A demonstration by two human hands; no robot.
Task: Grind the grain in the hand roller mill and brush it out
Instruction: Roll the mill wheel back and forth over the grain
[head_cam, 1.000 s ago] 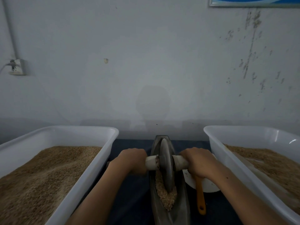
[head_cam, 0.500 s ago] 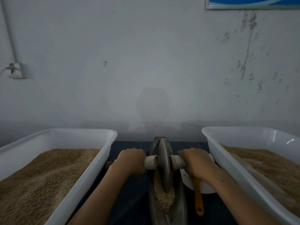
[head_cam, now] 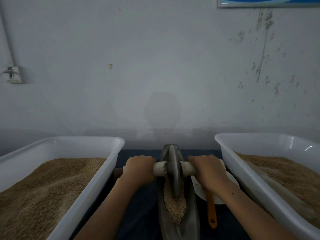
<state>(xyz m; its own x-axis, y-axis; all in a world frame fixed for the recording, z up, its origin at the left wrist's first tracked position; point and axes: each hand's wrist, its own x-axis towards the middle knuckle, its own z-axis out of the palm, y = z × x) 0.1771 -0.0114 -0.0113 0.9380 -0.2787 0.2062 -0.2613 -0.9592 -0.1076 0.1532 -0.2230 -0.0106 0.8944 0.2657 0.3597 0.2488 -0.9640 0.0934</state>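
A grey boat-shaped mill trough (head_cam: 191, 220) lies lengthwise in the middle of the dark blue table. A grey stone wheel (head_cam: 174, 172) stands upright in it on a pale wooden axle (head_cam: 160, 168). My left hand (head_cam: 139, 168) grips the axle's left end and my right hand (head_cam: 207, 170) grips its right end. Tan crushed grain (head_cam: 174, 207) lies in the trough on the near side of the wheel. An orange-handled brush (head_cam: 211, 210) lies to the right of the trough, its head hidden under my right hand.
A white tub (head_cam: 97, 179) heaped with tan grain stands at the left, a second white tub (head_cam: 242, 172) of grain at the right. A white dish (head_cam: 202, 189) sits between trough and right tub. A grey wall stands close behind the table.
The wheel and both hands have rolled a little away from me, toward the far end of the trough. More of the grain now shows on the near side.
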